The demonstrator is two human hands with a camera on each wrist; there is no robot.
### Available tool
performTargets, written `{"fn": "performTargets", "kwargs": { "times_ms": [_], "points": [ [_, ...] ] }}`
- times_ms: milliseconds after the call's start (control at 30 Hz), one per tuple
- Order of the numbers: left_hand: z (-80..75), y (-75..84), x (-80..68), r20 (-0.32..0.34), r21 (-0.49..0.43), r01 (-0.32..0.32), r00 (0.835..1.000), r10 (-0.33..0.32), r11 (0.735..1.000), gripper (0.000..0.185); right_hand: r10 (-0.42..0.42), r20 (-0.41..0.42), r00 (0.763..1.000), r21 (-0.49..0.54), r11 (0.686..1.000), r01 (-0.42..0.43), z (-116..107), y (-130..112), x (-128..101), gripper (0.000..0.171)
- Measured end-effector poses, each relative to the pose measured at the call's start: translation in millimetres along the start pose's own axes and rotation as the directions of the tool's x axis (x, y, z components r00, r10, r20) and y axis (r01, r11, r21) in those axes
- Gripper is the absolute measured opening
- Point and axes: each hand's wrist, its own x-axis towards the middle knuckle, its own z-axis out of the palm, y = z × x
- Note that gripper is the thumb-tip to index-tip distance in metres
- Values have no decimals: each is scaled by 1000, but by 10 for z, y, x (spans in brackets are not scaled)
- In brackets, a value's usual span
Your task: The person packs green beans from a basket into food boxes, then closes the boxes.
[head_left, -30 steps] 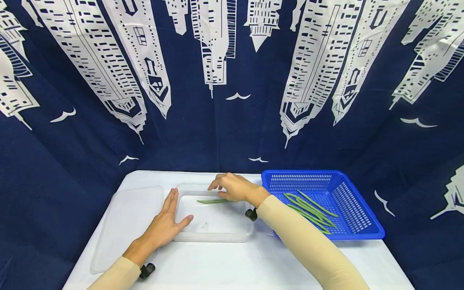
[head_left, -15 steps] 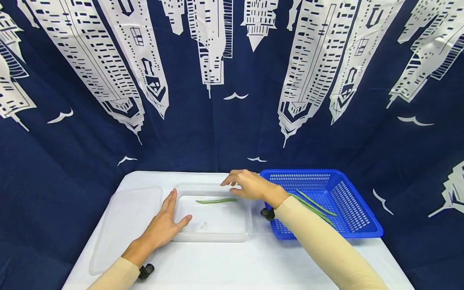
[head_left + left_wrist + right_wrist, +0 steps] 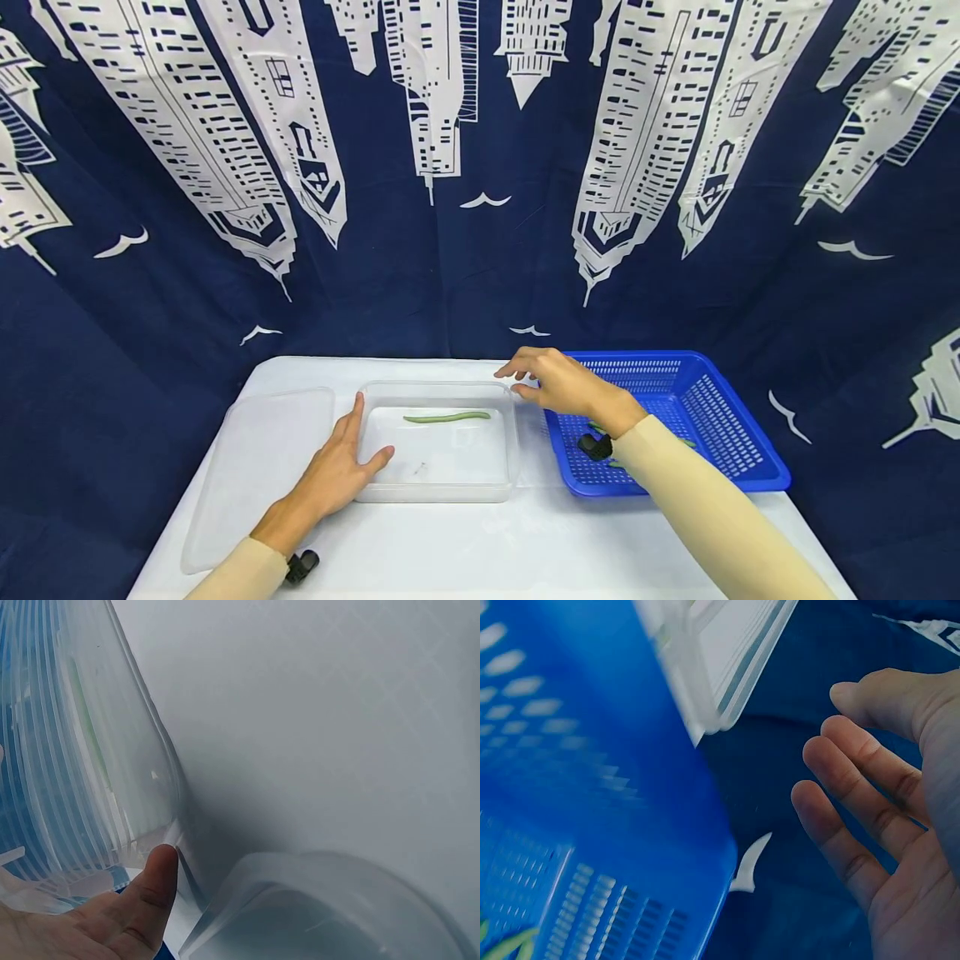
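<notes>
Green bean (image 3: 447,417): one pod, lying flat and lengthwise along the far part of the clear box's floor, touched by neither hand.

Clear box (image 3: 438,492): shallow, see-through plastic, rectangular, lid off, standing near the middle of the worktop (image 3: 480,550). Its ribbed wall fills the left of the left wrist view (image 3: 82,787).

Left hand (image 3: 337,471): palm down, fingers straight, resting flat on the worktop against the box's left wall; the thumb (image 3: 154,889) touches the near left corner. It holds nothing.

Right hand (image 3: 562,383): raised above the gap between the box and the basket, over the basket's left rim, fingers loosely spread and lightly bent, holding nothing. In the right wrist view the fingers (image 3: 855,795) show relaxed and apart, with nothing between them.

Blue basket (image 3: 742,467): perforated plastic, rectangular, standing just to the right of the box. More green beans (image 3: 688,442) lie inside it, largely hidden behind the right wrist and forearm; their number cannot be told.

Lid (image 3: 255,467): clear plastic, lying flat on the worktop left of the box, under part of the left forearm.

Worktop: white, covered with a pale sheet.

Backdrop (image 3: 465,275): dark blue cloth printed with white towers and birds, hanging behind and to both sides.

Sleeves (image 3: 705,517): beige, on both forearms, each with a small black device at the wrist.
</notes>
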Motion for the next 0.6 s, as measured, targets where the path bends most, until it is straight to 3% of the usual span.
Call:
{"fn": "performTargets", "kwargs": {
  "times_ms": [600],
  "points": [
    [8,-17,-5,-1,-20,6,1000,-6,1000,113,86,-28,996,3,996,-86,-172,412,-486,33]
  ]
}}
